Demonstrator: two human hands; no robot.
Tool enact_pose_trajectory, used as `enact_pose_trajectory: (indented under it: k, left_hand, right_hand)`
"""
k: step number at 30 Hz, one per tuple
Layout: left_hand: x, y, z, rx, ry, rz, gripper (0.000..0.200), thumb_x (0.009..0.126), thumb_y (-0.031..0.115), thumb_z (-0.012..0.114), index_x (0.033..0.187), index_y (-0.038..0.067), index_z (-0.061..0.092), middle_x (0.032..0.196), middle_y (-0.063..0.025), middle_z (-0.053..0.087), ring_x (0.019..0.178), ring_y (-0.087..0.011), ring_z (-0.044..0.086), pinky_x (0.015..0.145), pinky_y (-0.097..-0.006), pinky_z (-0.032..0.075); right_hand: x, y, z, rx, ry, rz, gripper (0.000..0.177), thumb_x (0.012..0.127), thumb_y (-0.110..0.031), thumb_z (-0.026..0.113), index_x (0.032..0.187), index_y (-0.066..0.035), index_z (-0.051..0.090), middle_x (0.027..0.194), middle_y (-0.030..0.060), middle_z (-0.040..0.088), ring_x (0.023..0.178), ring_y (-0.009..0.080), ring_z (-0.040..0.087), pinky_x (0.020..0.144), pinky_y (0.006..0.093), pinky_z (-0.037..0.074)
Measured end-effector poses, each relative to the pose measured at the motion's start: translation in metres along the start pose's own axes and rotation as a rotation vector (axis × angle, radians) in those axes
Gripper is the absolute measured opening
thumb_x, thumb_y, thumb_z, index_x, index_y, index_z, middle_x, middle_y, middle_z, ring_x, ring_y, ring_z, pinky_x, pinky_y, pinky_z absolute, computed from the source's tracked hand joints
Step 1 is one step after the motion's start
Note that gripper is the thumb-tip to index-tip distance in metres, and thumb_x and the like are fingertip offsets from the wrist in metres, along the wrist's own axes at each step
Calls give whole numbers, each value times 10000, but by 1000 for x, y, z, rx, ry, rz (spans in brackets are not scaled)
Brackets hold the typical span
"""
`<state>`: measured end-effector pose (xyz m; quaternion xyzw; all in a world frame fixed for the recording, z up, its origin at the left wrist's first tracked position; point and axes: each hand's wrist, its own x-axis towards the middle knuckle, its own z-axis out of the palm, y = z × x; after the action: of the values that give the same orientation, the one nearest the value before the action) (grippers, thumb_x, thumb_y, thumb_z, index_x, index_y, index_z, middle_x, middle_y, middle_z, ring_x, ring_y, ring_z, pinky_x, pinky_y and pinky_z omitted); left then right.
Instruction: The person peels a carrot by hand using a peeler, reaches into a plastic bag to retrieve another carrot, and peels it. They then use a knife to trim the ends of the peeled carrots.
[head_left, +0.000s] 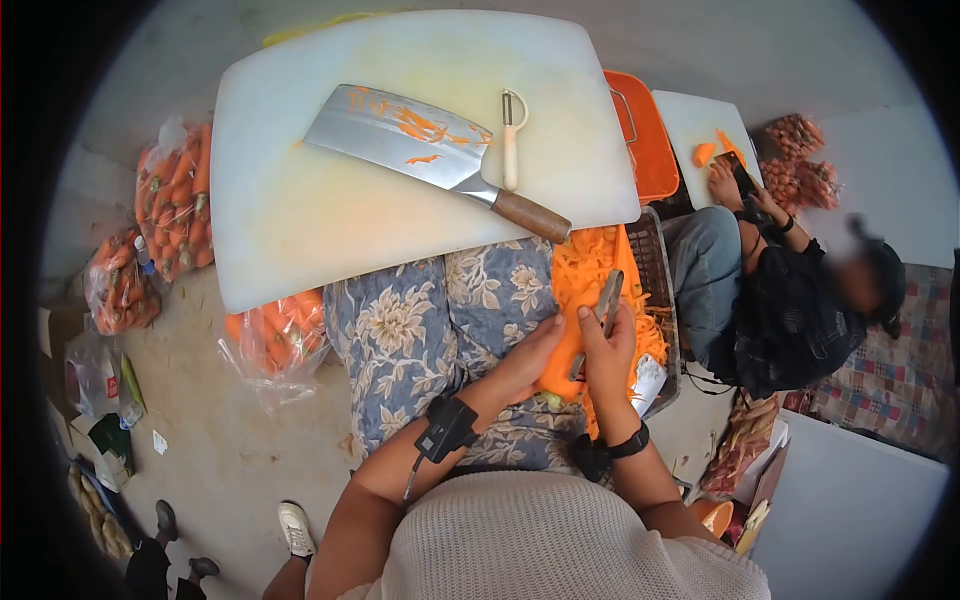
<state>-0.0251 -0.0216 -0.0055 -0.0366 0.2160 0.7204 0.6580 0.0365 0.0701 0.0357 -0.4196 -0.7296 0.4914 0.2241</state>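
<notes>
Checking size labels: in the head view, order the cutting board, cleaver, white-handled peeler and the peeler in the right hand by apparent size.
1. cutting board
2. cleaver
3. white-handled peeler and held peeler: alike; the right hand covers part of the held one, so not ranked apart.

Board (290,220) bare at left, cleaver (420,140) and peeler (511,150) blocking right, apparently touching.
</notes>
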Motion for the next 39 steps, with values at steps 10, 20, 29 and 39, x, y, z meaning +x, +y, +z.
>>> enact_pose_trajectory:
  k: [10,20,29,39]
  left_hand:
    - [0,3,-8,-208,-39,-97,430,931,384,351,1284,139,331,1224,-41,435,1124,-180,444,888,-387,429]
    - [-8,14,11,-159,-122,-47,477,931,397,333,1339,164,247,1262,-33,409,1138,-141,431,870,-352,446]
    - [-2,7,10,-13,-6,-9,500,941,385,282,1382,196,137,1349,-41,318,1137,-162,452,827,-310,485]
    - [6,-1,1,52,-30,-1,499,951,358,278,1388,197,100,1384,-29,272,1197,-154,387,877,-329,445]
  right_hand:
    - [12,-3,2,94,-38,48,194,795,-147,618,882,-4,520,865,42,481,745,116,463,682,246,384]
    - [-9,-21,-4,223,81,120,243,812,-110,583,1008,-10,481,907,22,518,721,67,482,640,195,394]
    - [11,12,3,-23,-15,40,291,752,-94,638,963,41,490,931,82,476,837,138,486,737,258,403]
    - [20,1,7,188,-70,196,199,793,-110,620,875,3,479,798,-10,453,704,56,427,609,182,367]
